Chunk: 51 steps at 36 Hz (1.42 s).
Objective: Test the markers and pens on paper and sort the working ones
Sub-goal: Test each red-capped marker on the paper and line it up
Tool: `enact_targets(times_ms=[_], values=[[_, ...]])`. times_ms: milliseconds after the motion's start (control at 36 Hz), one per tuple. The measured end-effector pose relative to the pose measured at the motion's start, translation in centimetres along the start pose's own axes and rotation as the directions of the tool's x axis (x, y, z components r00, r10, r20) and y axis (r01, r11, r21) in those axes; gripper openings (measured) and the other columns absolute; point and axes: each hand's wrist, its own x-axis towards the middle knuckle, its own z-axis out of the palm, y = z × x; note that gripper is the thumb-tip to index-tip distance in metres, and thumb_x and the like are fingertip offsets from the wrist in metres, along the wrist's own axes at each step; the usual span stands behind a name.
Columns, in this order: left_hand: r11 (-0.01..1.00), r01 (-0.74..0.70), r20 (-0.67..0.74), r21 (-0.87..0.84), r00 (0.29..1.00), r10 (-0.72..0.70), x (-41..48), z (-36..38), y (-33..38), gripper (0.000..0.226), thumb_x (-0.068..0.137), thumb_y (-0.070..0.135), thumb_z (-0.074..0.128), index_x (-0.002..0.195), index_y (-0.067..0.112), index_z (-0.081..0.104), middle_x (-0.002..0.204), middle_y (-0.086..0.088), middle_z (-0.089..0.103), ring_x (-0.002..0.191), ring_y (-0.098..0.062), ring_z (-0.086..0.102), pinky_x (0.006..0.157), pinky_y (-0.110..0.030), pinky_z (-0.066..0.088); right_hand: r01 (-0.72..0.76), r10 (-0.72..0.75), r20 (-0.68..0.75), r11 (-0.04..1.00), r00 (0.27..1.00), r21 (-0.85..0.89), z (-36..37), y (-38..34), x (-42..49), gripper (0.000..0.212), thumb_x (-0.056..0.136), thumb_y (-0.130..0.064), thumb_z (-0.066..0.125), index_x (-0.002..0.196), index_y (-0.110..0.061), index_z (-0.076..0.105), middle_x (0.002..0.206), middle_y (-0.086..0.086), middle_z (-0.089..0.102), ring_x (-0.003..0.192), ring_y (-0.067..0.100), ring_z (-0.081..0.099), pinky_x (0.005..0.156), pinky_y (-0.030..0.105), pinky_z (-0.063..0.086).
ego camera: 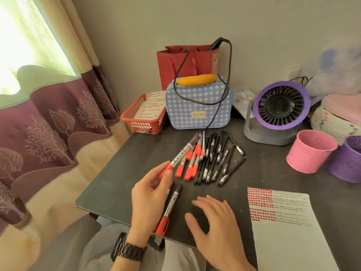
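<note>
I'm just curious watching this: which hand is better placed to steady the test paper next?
Probably the right hand: it is open, holds nothing and is just beside the paper. The left hand grips a red marker, farther from the sheet.

You've room w/ open tabletop (121, 169) at 9 o'clock of the pen pile (213, 155). Gingham bag (197, 106) blocks 12, fan (281, 108) at 2, pink mesh cup (308, 153) at 3, marked sheet (283, 231) at 5.

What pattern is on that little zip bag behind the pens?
Blue-and-white gingham checks on the bag, clearest in the head view.
</note>
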Motion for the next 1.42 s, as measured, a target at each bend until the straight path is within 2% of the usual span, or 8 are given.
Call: enact_targets(times_ms=[139, 250, 361, 639, 750, 917, 1083, 1417], values=[[0.999, -0.033, 0.074, -0.005, 0.997, 0.033, -5.6, 1.1, 0.2, 0.029, 0.090, 0.029, 0.072, 0.113, 0.045, 0.074, 0.107, 0.026, 0.072, 0.107, -0.001, 0.065, 0.086, -0.019, 0.051, -0.156, 0.286, -0.038, 0.625, 0.958, 0.765, -3.5, -1.4, -1.2, 0.064, 0.079, -0.085, 0.043, 0.121, -0.041, 0.062, 0.121, -0.025, 0.068, 0.119, -0.003, 0.060, 0.097, 0.021, 0.047], [0.989, -0.144, 0.191, 0.044, 0.973, 0.133, -9.2, 1.8, 0.1, 0.030, 0.091, 0.036, 0.070, 0.120, 0.044, 0.069, 0.110, 0.025, 0.070, 0.100, -0.010, 0.067, 0.084, -0.014, 0.049, -0.133, 0.336, 0.047, 0.240, 0.941, 0.962, -6.4, -1.2, -3.3, 0.059, 0.079, -0.071, 0.069, 0.116, -0.024, 0.071, 0.119, 0.006, 0.074, 0.112, 0.024, 0.071, 0.091, 0.038, 0.060], [0.973, -0.215, 0.257, 0.079, 0.948, 0.188, -11.6, 2.3, 0.2, 0.032, 0.092, 0.039, 0.064, 0.123, 0.040, 0.069, 0.113, 0.028, 0.068, 0.099, -0.007, 0.067, 0.085, -0.014, 0.049, -0.133, 0.427, 0.019, 0.239, 0.904, 0.962, -7.7, -0.4, -5.4, 0.029, 0.086, -0.040, 0.066, 0.099, -0.014, 0.069, 0.104, 0.013, 0.076, 0.099, 0.031, 0.074, 0.080, 0.031, 0.061], [0.985, -0.110, 0.471, 0.131, 0.882, 0.036, -14.0, 3.7, 1.1, 0.040, 0.093, 0.058, 0.045, 0.119, 0.042, 0.070, 0.091, 0.024, 0.069, 0.085, -0.008, 0.061, 0.073, -0.012, 0.041, -0.051, 0.535, -0.216, 0.441, 0.817, 0.896, -6.1, 2.0, -10.0, 0.022, 0.096, -0.033, 0.056, 0.103, -0.012, 0.061, 0.110, 0.010, 0.074, 0.104, 0.027, 0.072, 0.083, 0.030, 0.060], [0.974, -0.115, 0.525, 0.195, 0.851, -0.005, -14.0, 5.0, 1.7, 0.047, 0.100, 0.060, 0.030, 0.079, 0.031, 0.063, 0.066, 0.014, 0.065, 0.067, -0.011, 0.060, 0.069, -0.037, 0.049, -0.024, 0.549, -0.223, 0.406, 0.806, 0.914, -5.8, 1.8, -10.7, 0.022, 0.097, -0.032, 0.056, 0.102, -0.011, 0.060, 0.111, 0.014, 0.074, 0.105, 0.029, 0.072, 0.084, 0.032, 0.060], [0.947, -0.204, 0.489, 0.249, 0.870, 0.059, -14.2, 6.9, 1.7, 0.046, 0.100, 0.055, 0.028, 0.068, 0.025, 0.041, 0.060, 0.003, 0.049, 0.061, -0.014, 0.052, 0.060, -0.038, 0.043, 0.024, 0.610, 0.084, -0.167, 0.788, 0.986, -7.3, 1.0, -10.0, 0.024, 0.084, -0.036, 0.067, 0.098, -0.016, 0.066, 0.093, 0.005, 0.070, 0.087, 0.018, 0.069, 0.076, 0.032, 0.055], [0.837, -0.385, 0.419, 0.387, 0.883, 0.212, -15.1, 8.1, 1.8, 0.036, 0.102, 0.038, 0.034, 0.069, 0.024, 0.035, 0.062, 0.004, 0.046, 0.058, -0.022, 0.045, 0.054, -0.039, 0.040, 0.066, 0.643, 0.280, -0.458, 0.713, 0.886, -7.7, 0.3, -8.2, 0.028, 0.087, -0.037, 0.065, 0.078, -0.014, 0.053, 0.073, 0.003, 0.052, 0.068, 0.022, 0.051, 0.078, 0.036, 0.046], [0.813, -0.398, 0.285, 0.425, 0.911, 0.297, -16.7, 8.8, 1.5, 0.044, 0.098, 0.024, 0.041, 0.055, 0.019, 0.043, 0.049, 0.004, 0.043, 0.047, -0.021, 0.041, 0.050, -0.040, 0.037, 0.067, 0.717, 0.312, -0.447, 0.623, 0.892, -8.3, 0.1, -7.2, 0.049, 0.091, -0.028, 0.052, 0.052, -0.023, 0.023, 0.046, -0.006, 0.015, 0.041, 0.015, 0.015, 0.039, 0.026, 0.024]])
